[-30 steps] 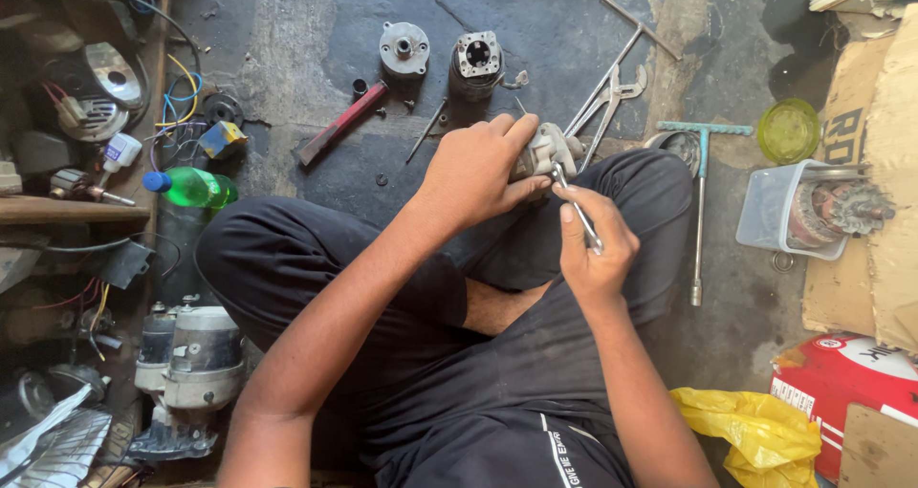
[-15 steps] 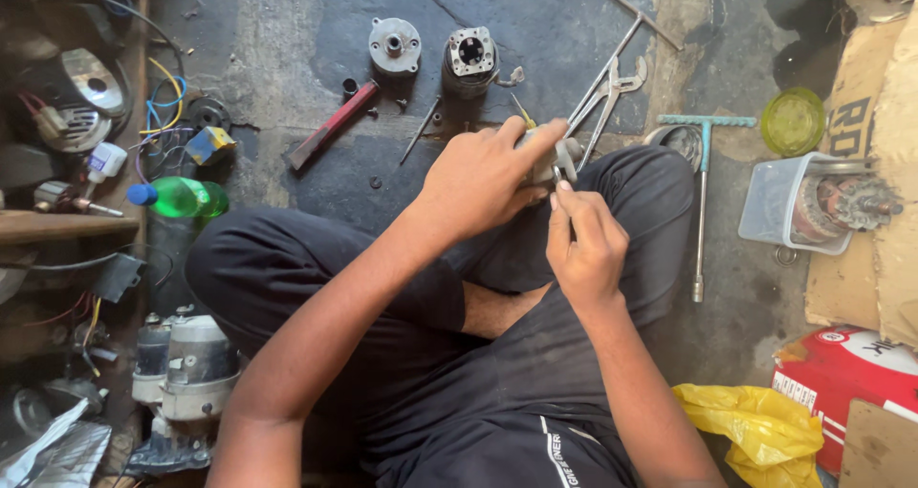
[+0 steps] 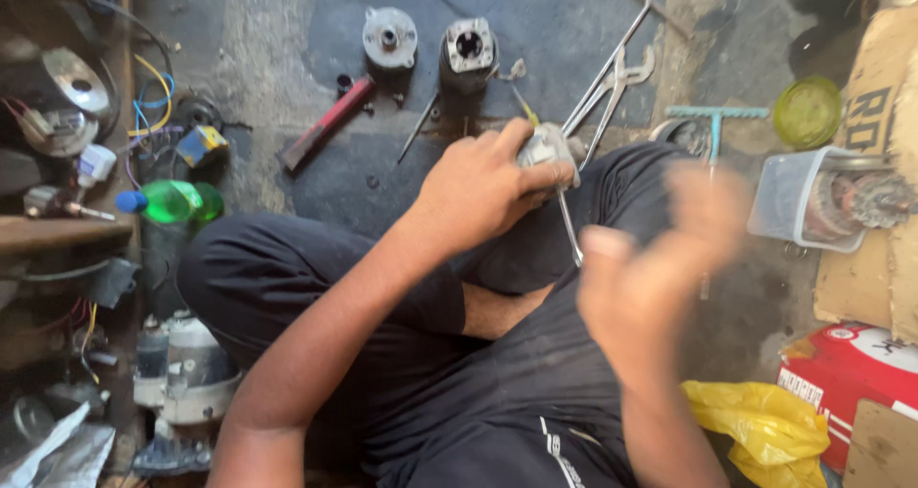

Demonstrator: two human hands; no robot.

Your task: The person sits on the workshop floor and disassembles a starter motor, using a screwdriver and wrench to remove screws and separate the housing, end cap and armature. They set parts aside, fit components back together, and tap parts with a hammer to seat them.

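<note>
Head view, nearest first: the person sits cross-legged in dark trousers (image 3: 287, 278), and the right hand (image 3: 660, 278) is raised over the right thigh, so blurred that I cannot tell whether its fingers are spread or closed on anything. Just beyond it, the left hand (image 3: 478, 187) is wrapped around a small grey metal part (image 3: 550, 146), fingers pressed tight over its top and thumb underneath. A thin metal rod (image 3: 571, 228) hangs down from under that hand toward the lap.

The part looks solid and stiff, likely heavier than its size suggests and possibly greasy, so the full-palm hold around its body seems the safe place to take it; the thin rod would give poor control.

Farther out on the dark floor (image 3: 287, 29) lie a red-handled tool (image 3: 327, 123), a round metal cover (image 3: 389, 37), a square motor housing (image 3: 468, 50) and long metal pliers (image 3: 612, 77). To the left a green bottle (image 3: 172, 201); to the right a clear plastic tub (image 3: 798, 201) and a yellow bag (image 3: 765, 426).
</note>
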